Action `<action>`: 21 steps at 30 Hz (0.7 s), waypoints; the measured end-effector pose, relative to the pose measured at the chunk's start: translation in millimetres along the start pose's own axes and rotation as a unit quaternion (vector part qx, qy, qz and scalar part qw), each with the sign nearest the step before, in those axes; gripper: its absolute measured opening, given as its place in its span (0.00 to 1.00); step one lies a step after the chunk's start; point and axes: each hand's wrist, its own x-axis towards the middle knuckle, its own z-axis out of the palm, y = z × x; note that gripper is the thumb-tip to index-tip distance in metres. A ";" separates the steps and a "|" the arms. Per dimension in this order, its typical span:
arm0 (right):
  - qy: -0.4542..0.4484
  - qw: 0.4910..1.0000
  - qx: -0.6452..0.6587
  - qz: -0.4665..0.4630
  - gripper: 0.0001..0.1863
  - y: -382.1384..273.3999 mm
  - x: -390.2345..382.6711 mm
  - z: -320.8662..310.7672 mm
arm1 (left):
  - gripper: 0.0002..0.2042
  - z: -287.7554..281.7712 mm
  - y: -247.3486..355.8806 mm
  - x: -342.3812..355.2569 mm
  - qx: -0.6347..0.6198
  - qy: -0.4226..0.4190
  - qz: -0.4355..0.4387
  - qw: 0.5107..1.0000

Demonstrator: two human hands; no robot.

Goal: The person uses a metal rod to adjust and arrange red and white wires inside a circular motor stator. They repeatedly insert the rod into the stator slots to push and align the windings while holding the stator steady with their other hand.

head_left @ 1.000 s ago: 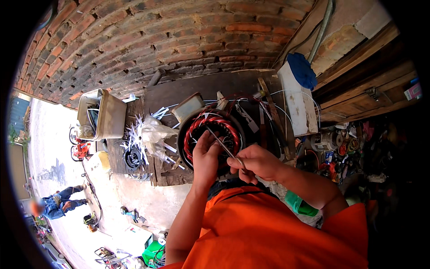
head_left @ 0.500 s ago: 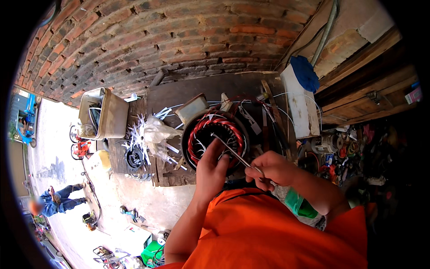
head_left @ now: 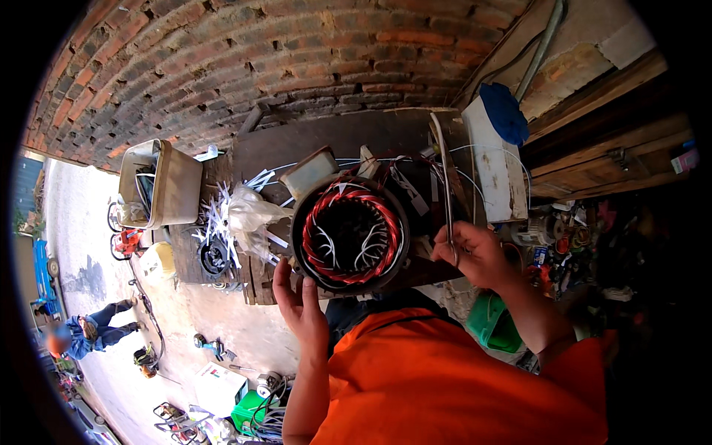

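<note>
A motor stator (head_left: 297, 230) sits on the bench in front of me, its round dark frame lined with a ring of red windings and white strands hanging into the bore. At its near left edge is my left hand (head_left: 304, 315), fingers apart and nothing in them; whether a fingertip touches the rim I cannot tell. To the right of the stator, my right hand (head_left: 480, 256) grips a long, slim metal tool (head_left: 448, 178) by its looped end. The tool points away from me, toward the far edge of the bench, with its tip slightly curved.
Left of the stator lie a crumpled plastic bag (head_left: 252, 211) and white strips (head_left: 216, 215). A white bucket (head_left: 178, 185) stands beyond them. A brick wall (head_left: 297, 59) closes off the back. A white block (head_left: 495, 167) is at the right; a person (head_left: 93, 326) is far left.
My right hand has swung the metal tool out of the stator to the right and turned it upright in view. My left hand has drawn back from the bore to the near left rim.
</note>
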 end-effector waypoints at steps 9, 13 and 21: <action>-0.003 0.992 0.094 0.079 0.06 20.7 -18.6 5.3 | 0.24 -17.4 -10.7 1.2 0.020 -0.046 -0.014 0.999; -0.045 0.995 0.049 0.076 0.08 2.8 -22.1 6.4 | 0.23 -17.5 -13.9 3.5 0.009 -0.061 -0.023 0.998; 0.106 0.982 0.107 -0.115 0.21 50.1 42.0 7.8 | 0.27 5.3 -23.2 4.2 0.029 -0.007 0.036 0.999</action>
